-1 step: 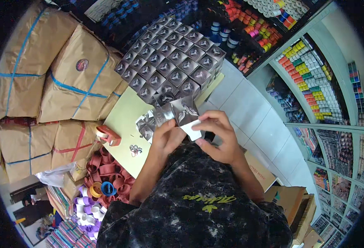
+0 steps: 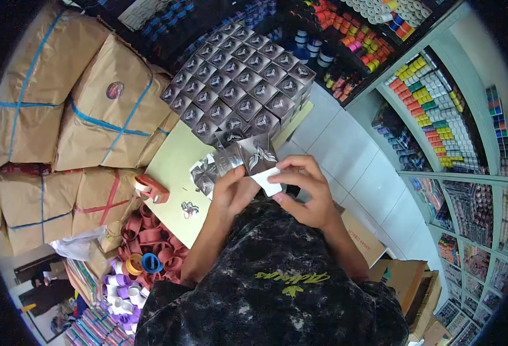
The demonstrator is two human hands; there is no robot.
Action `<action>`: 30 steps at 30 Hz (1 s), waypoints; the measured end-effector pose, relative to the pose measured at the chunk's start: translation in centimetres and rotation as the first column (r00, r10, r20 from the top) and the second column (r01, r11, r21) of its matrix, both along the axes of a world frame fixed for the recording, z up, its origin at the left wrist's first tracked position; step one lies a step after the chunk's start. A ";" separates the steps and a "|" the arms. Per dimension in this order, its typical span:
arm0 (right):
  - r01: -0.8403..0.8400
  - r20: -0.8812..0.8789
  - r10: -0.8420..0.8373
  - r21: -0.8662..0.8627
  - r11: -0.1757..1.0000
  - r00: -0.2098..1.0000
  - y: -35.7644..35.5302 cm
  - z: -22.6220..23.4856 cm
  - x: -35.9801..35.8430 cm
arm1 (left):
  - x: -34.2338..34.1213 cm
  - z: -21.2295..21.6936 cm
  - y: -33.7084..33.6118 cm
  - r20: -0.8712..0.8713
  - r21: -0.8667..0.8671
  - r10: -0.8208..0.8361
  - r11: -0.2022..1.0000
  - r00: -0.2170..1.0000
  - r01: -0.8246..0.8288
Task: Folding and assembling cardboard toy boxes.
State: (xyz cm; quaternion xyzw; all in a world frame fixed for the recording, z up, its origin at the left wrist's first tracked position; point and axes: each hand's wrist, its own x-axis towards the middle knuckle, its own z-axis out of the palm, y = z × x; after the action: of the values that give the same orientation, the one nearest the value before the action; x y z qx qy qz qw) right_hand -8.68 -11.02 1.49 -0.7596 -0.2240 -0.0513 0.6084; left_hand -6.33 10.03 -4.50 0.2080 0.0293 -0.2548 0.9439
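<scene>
A small dark silver cardboard box (image 2: 258,154) with a winged emblem is held in front of my chest. My left hand (image 2: 231,188) is closed round its left side, the thumb lying along it. My right hand (image 2: 303,188) pinches a white flap (image 2: 269,182) at the box's near end between fingers and thumb. Just left of my left hand lies a sheaf of shiny silver unfolded cartons (image 2: 203,175) on the pale yellow table (image 2: 170,151). Beyond my hands, many matching boxes (image 2: 231,92) stand stacked in a block. What is inside the box is hidden.
A red tape dispenser (image 2: 152,189) and a small pile of stickers (image 2: 189,209) lie on the table's left part. Brown wrapped parcels (image 2: 101,104) rise at the left, above red rings (image 2: 150,236) and purple-white rolls (image 2: 125,293). Shelves of thread spools (image 2: 427,109) line the right.
</scene>
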 end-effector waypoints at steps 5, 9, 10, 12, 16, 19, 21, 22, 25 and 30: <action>0.170 0.102 -0.175 0.055 0.984 0.979 0.3 -1.2 0.5 | -0.1 0.3 0.2 0.052 0.163 0.019 0.986 0.998 -0.028; 0.339 -0.086 -0.328 0.283 0.897 0.941 1.7 -2.3 -0.1 | -0.7 -1.3 1.0 0.079 0.257 -0.064 0.965 0.995 0.042; 0.287 -0.006 -0.293 0.223 0.932 0.956 1.4 -2.0 0.2 | -0.8 -0.8 0.8 0.078 0.257 -0.063 0.965 0.995 0.040; 0.288 -0.016 -0.290 0.189 0.939 0.957 1.6 -1.8 0.2 | -1.0 0.0 0.1 0.038 0.192 0.006 0.981 0.999 -0.013; 0.263 -0.020 -0.262 0.013 0.965 0.965 1.3 0.1 0.0 | -0.9 0.5 -0.1 0.011 0.144 0.008 0.990 1.000 -0.009; 0.240 0.006 -0.240 -0.016 0.971 0.971 1.5 -0.2 0.2 | -0.7 0.5 0.1 0.004 0.069 -0.010 0.998 1.000 0.010; 0.220 0.018 -0.219 -0.020 0.975 0.975 1.3 -0.6 0.2 | -0.8 -0.1 0.3 0.012 0.043 -0.020 0.999 1.000 0.019; 0.197 0.031 -0.197 -0.022 0.980 0.980 1.2 -0.7 0.2 | -0.8 -0.1 0.3 0.012 0.041 -0.019 0.999 1.000 0.018; 0.192 0.068 -0.189 -0.045 0.980 0.980 1.1 -0.2 0.2 | -0.8 0.0 0.3 0.003 0.032 -0.029 0.999 1.000 0.029; 0.231 0.079 -0.225 -0.073 0.970 0.971 0.8 -0.4 0.0 | -1.3 -0.7 0.6 0.007 0.109 0.003 0.994 1.000 -0.004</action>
State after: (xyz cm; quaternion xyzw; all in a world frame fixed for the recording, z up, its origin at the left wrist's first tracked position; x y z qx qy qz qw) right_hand -8.65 -10.25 1.09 -0.8022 -0.1583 -0.1385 0.5587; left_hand -7.62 10.66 -5.22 0.2600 0.0405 -0.2504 0.9317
